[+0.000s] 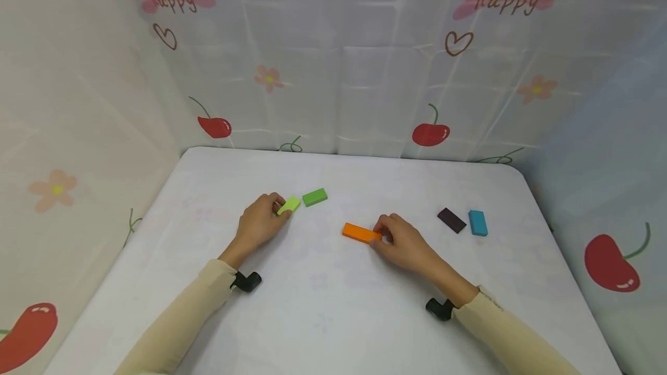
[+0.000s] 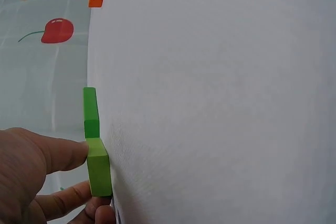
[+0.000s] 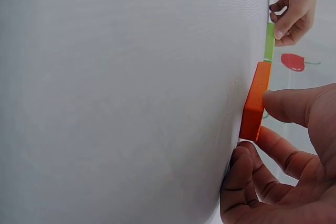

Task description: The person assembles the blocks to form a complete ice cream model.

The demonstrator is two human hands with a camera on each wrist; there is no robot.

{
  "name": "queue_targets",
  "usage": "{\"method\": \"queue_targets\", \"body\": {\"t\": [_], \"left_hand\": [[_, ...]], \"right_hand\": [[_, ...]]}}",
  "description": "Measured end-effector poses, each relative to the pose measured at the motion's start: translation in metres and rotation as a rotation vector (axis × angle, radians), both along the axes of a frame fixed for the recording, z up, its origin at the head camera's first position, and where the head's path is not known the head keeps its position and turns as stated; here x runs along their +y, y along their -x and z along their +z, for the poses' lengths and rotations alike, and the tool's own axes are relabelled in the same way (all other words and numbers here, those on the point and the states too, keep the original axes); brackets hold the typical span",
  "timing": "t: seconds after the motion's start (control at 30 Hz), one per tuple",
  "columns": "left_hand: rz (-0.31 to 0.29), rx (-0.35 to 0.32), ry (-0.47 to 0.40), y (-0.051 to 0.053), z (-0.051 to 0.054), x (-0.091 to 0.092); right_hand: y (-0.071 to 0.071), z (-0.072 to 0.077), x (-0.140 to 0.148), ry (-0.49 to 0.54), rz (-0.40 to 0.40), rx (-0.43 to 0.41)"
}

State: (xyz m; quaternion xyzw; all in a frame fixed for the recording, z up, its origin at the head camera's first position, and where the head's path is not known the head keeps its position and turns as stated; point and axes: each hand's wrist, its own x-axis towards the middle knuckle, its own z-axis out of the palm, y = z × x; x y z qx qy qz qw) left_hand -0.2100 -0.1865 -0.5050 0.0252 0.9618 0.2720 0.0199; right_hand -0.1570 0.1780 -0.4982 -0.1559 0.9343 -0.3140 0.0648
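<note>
My left hand [image 1: 260, 221] pinches a light yellow-green block [image 1: 289, 205] between thumb and fingers on the white table. Just beyond it, to the right, lies a darker green block [image 1: 315, 197]; the left wrist view shows the two nearly end to end. My right hand [image 1: 403, 242] pinches the right end of an orange block [image 1: 359, 232], which lies on the tabletop. In the right wrist view the thumb presses the near side of the orange block [image 3: 255, 98], with a finger at its lower end.
Right of my right hand lie a dark brown block [image 1: 451, 220] and a blue block [image 1: 477, 223], side by side and slightly apart. The white tabletop [image 1: 323, 311] ends at a printed curtain [image 1: 333, 74] at the back, and similar printed sheets hang on both sides.
</note>
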Motion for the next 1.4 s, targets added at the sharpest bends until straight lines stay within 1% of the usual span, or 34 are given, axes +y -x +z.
{"method": "queue_targets", "body": {"t": [0.2,0.47,0.73,0.87,1.07,1.4], "left_hand": [[-0.022,-0.008,-0.004,-0.008,0.001,0.003],[-0.061,-0.016,0.008,-0.015,0.003,0.008],[-0.103,-0.003,0.012,-0.019,0.000,0.018],[-0.124,0.002,0.035,-0.021,-0.002,0.023],[-0.147,-0.001,0.041,-0.025,0.003,0.032],[-0.196,0.024,0.055,-0.026,0.005,0.048]], "right_hand": [[-0.005,-0.002,0.003,0.009,-0.011,-0.015],[-0.011,-0.002,0.008,-0.004,-0.027,-0.035],[-0.016,0.000,0.011,-0.014,-0.054,-0.053],[-0.018,-0.001,0.013,-0.015,-0.059,-0.054],[-0.021,-0.001,0.016,-0.037,-0.075,-0.059],[-0.031,0.003,0.019,-0.067,-0.094,-0.062]]}}
